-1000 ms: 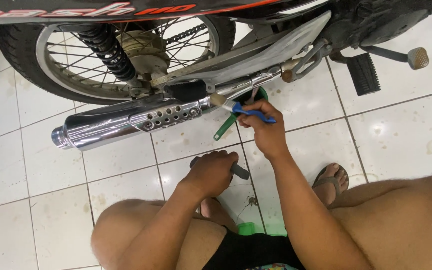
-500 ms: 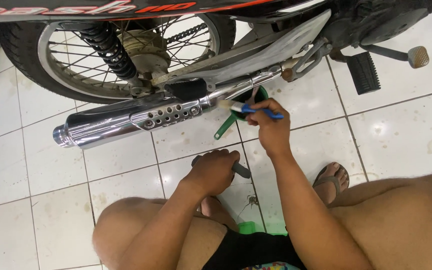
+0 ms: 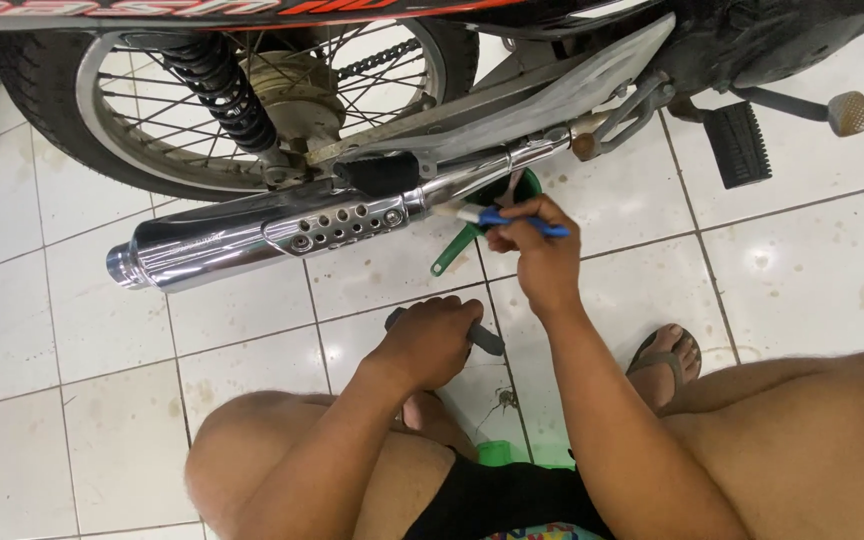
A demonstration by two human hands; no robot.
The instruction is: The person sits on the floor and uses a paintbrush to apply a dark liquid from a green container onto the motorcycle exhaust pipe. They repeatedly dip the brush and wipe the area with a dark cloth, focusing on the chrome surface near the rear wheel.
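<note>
A green funnel sits under the exhaust pipe at upper centre of the frame, its long spout running down-left toward the tiled floor; its contents cannot be made out, as the pipe and hand cover the bowl.

The right hand has its grip closed around a blue-handled brush, bristles pointing left and lying against the chrome exhaust just where the pipe meets the perforated heat shield. The left hand, lower centre, is clenched over a dark grey tool handle, whose ends show on either side of the fist; the tool lies low over the floor, and it appears to be a handle of some kind, though its working end is hidden.

The spoked rear wheel with coil shock absorber fills the upper left. A footpeg and kick-lever pedal stand at upper right. A sandalled foot rests on the floor right of centre. The knees crowd the lower frame, cutting off a green object between them.
</note>
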